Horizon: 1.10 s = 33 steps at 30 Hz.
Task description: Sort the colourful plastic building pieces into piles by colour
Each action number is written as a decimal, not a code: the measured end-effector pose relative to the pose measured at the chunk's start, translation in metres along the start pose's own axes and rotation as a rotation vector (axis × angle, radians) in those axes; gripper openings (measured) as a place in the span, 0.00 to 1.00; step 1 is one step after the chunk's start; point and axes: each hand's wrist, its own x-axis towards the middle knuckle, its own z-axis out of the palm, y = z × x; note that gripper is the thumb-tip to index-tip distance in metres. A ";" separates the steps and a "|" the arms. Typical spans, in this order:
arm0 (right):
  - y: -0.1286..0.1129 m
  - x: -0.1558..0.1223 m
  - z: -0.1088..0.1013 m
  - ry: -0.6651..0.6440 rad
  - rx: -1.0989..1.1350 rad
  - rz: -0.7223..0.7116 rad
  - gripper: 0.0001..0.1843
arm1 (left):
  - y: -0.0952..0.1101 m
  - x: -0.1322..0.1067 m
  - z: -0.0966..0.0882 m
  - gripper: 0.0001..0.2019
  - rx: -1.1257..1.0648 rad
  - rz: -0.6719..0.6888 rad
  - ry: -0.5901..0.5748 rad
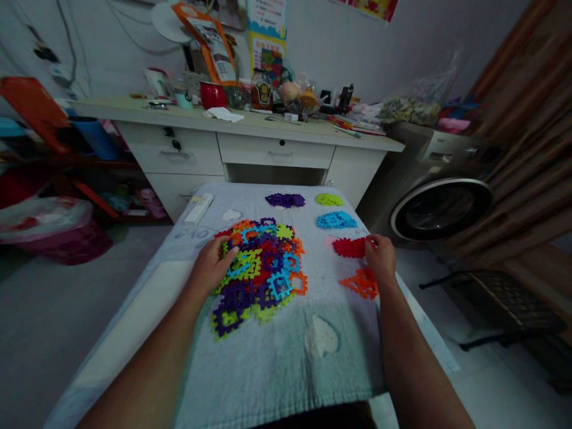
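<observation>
A mixed pile of flat, notched plastic puzzle pieces (259,268) in purple, orange, blue, green and red lies on the cloth-covered table. At its left edge rests my left hand (211,265), thumb and forefinger apart and touching the pieces. On the right, my right hand (382,261) pinches the end of a red group of puzzle pieces (349,247); how many pieces it grips is hidden. Just below that hand lies an orange group (361,283). Farther back are a blue group (336,220), a light green group (329,199) and a purple group (285,200).
A white box (199,209) sits at the table's back left. Behind stands a white desk (277,156) crowded with jars, bags and pens. A washing machine (440,190) is at the right, above a low woven stool (503,304). A lined pink bin (67,238) stands left.
</observation>
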 end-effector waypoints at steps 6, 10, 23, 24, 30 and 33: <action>-0.080 -0.034 0.007 -0.504 0.312 -0.491 0.13 | -0.001 0.000 0.001 0.25 0.003 -0.005 0.011; -0.112 -0.063 0.018 -0.634 0.321 -0.715 0.14 | -0.002 0.000 0.000 0.23 0.004 0.026 0.028; -0.108 -0.062 0.033 -0.584 0.341 -0.664 0.09 | -0.003 0.001 0.000 0.24 0.023 0.030 0.012; -0.105 -0.054 0.032 -0.552 0.345 -0.652 0.10 | -0.003 0.001 0.000 0.24 0.024 0.031 0.013; -0.072 0.026 0.030 -0.357 0.348 -0.251 0.10 | -0.007 0.002 0.001 0.23 0.021 0.042 0.018; -0.046 0.066 0.035 -0.249 0.356 0.062 0.09 | -0.008 0.002 0.001 0.23 0.010 0.033 0.019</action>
